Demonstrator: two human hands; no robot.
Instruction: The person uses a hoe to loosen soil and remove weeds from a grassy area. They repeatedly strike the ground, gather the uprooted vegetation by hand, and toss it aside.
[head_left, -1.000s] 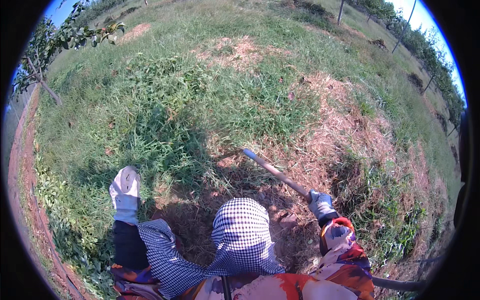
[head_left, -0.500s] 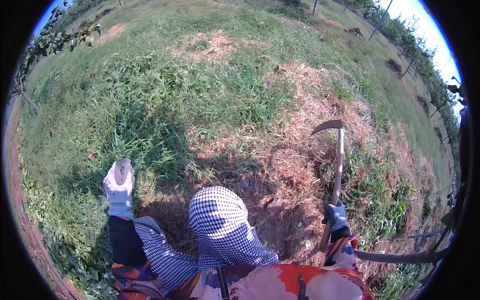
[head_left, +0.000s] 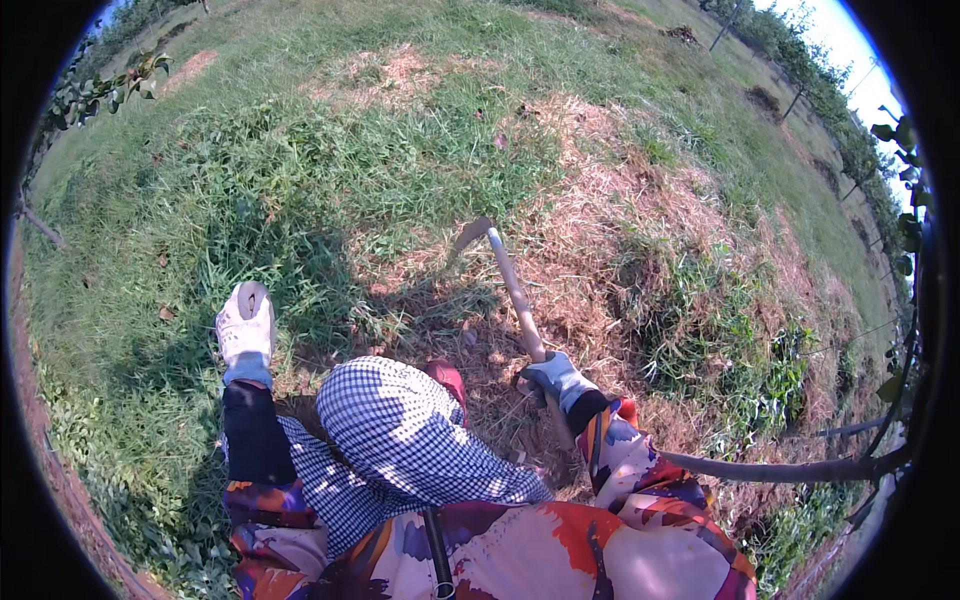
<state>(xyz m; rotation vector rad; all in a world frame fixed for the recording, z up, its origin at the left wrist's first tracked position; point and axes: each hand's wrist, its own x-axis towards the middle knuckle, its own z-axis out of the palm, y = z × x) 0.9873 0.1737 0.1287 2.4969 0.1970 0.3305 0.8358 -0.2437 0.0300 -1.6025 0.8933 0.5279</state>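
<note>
My right hand (head_left: 562, 378), in a pale grey glove, is wrapped round the wooden handle of a sickle (head_left: 513, 290). The curved blade points left at the top, above the border of green grass and cut straw. My left hand (head_left: 246, 325), in a whitish glove, is held out over the grass (head_left: 290, 260) on the left. Its fingers are curled in, with a small gap between thumb and fingers and nothing visible in it. My knee (head_left: 385, 420), in checked cloth, lies between the hands. Beside it shows a dark red rounded thing (head_left: 447, 382).
Dry cut straw (head_left: 600, 230) covers the ground ahead and to the right. A bare branch (head_left: 770, 469) reaches in from the right edge near my right forearm. Leafy twigs (head_left: 100, 95) hang at upper left; orchard trees (head_left: 800, 65) line the far right.
My right hand has moved left, bringing the sickle toward the middle and tilting it leftward. My left hand has risen slightly. My knee has shifted left, and the red thing has come into view.
</note>
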